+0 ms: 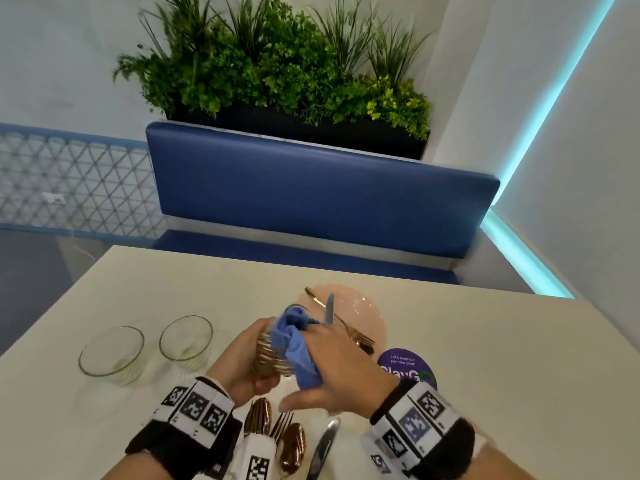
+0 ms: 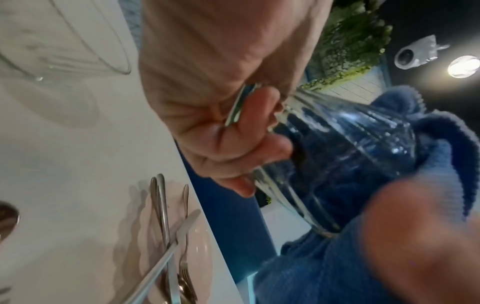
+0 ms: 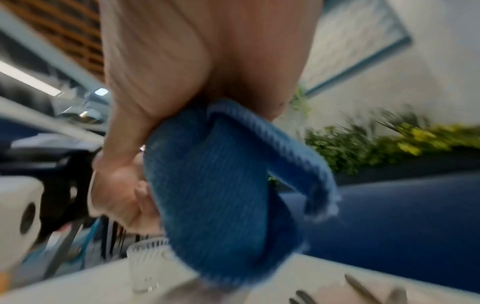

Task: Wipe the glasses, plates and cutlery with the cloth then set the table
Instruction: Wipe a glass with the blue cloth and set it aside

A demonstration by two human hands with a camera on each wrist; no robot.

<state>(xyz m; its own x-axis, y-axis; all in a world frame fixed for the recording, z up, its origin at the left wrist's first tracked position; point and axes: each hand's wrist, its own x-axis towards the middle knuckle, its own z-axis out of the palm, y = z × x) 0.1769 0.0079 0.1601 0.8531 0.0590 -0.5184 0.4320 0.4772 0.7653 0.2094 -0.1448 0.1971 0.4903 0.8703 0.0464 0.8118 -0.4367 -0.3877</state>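
Left hand [image 1: 247, 358] fingers curled round a ribbed glass [image 2: 345, 156] above the table [image 1: 450, 341]. Right hand [image 1: 341, 365] gripping a blue cloth [image 1: 294, 344], stuffed inside.

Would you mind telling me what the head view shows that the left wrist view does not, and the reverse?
Only the head view shows two empty glasses standing side by side on the table, a purple sticker, and spoons and a fork near the wrists. Only the left wrist view shows the left hand's fingers curled round the base of the ribbed glass with the cloth inside. Both show the blue cloth, the right hand gripping it, and the pink plate carrying cutlery.
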